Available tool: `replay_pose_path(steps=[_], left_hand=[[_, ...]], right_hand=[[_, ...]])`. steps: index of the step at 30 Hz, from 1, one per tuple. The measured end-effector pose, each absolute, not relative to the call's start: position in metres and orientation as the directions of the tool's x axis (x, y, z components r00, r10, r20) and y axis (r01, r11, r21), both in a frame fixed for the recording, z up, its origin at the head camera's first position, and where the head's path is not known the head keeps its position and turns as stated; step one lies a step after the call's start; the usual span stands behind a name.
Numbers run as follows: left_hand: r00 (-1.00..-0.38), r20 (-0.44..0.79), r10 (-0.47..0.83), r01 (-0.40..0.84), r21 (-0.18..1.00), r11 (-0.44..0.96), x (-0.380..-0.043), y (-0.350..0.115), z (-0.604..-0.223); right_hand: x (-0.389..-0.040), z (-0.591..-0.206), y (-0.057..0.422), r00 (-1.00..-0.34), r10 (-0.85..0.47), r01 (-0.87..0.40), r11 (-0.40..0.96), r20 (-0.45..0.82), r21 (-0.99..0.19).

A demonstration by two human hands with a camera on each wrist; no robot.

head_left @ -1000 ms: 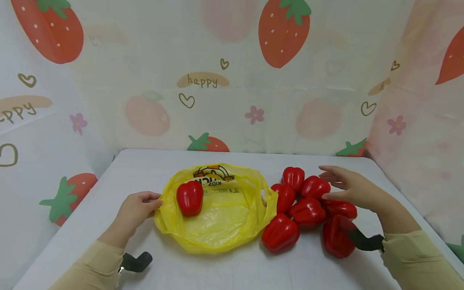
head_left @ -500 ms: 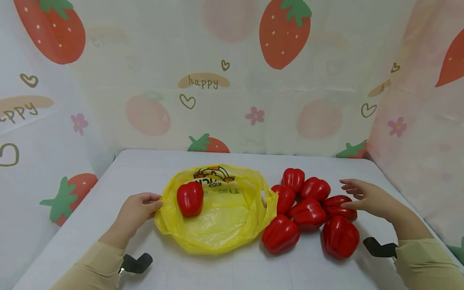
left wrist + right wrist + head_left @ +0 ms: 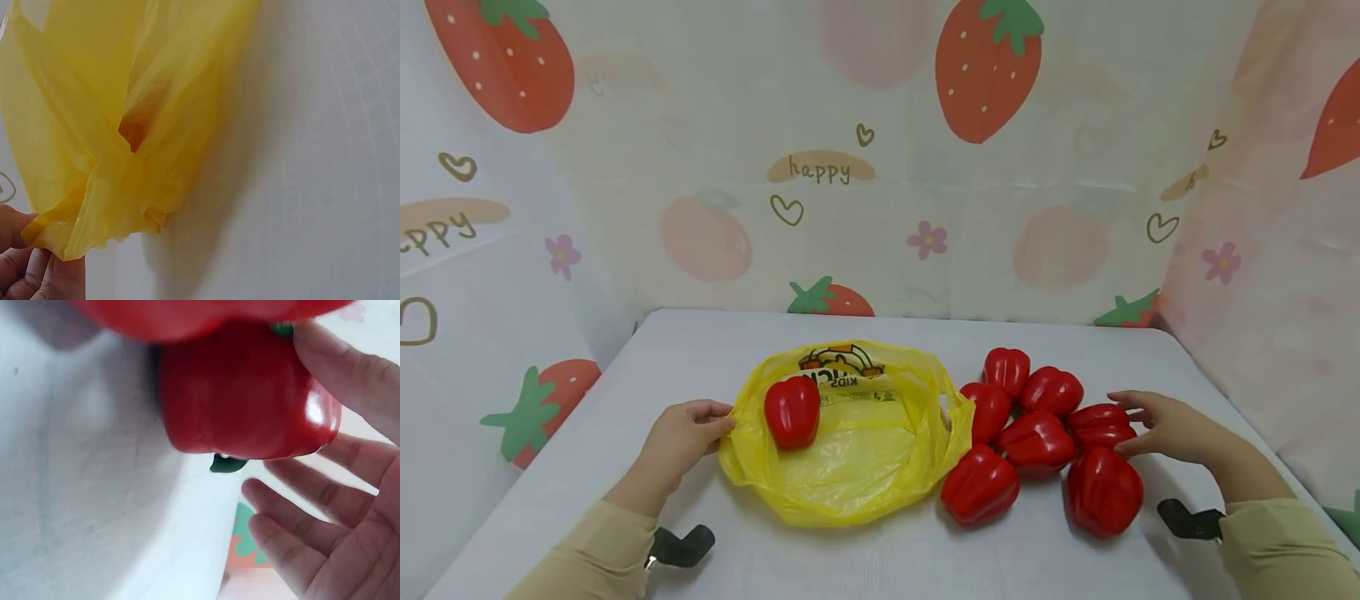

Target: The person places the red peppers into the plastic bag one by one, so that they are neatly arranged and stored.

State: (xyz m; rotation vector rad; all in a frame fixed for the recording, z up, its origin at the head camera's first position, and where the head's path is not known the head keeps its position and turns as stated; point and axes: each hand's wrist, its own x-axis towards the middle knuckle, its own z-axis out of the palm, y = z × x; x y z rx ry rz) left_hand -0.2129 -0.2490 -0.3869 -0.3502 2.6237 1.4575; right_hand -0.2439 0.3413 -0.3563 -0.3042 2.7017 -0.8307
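A yellow plastic bag (image 3: 850, 492) lies with its mouth spread wide, one red bell pepper (image 3: 793, 412) inside. My left hand (image 3: 679, 446) pinches the bag's left rim between thumb and fingers; the left wrist view shows the gathered plastic (image 3: 94, 206) there. On the right, my right hand (image 3: 1176, 429) reaches around the rightmost pepper of the back row, a red bell pepper (image 3: 244, 394) with a small green leaf. Its thumb lies along one side of that pepper, while the other fingers are spread and fairly straight on the far side.
Several more red bell peppers cluster right of the bag, including a front one (image 3: 981, 486) near the bag's right edge and another (image 3: 1103, 492) just in front of the right hand. A white-covered table (image 3: 880, 567) holds everything, with a printed curtain (image 3: 880, 242) behind.
My right hand has moved right and toward me, from above the back peppers to the right side of the rightmost one. The left hand and bag have stayed put.
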Motion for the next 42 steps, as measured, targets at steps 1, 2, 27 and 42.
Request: replay_pose_path(steps=[1,2,27,42], left_hand=[[-0.966,-0.216,-0.143,-0.259,0.821,0.509,-0.213,-0.249,-0.387],[-0.966,-0.217,-0.142,-0.259,0.821,0.508,-0.213,-0.249,-0.387],[-0.971,-0.205,-0.126,-0.241,0.831,0.502,-0.214,-0.248,-0.389],[-0.970,-0.206,-0.131,-0.244,0.830,0.502,-0.216,-0.246,-0.391]], right_hand=[[-0.244,-0.357,0.342,-0.933,-0.287,-0.119,0.814,-0.215,-0.569],[-0.243,-0.358,0.343,-0.933,-0.289,-0.123,0.816,-0.213,-0.565],[-0.254,-0.356,0.354,-0.944,-0.258,-0.148,0.888,-0.205,-0.435],[-0.273,-0.363,0.355,-0.957,-0.189,-0.098,0.924,-0.219,-0.369]])
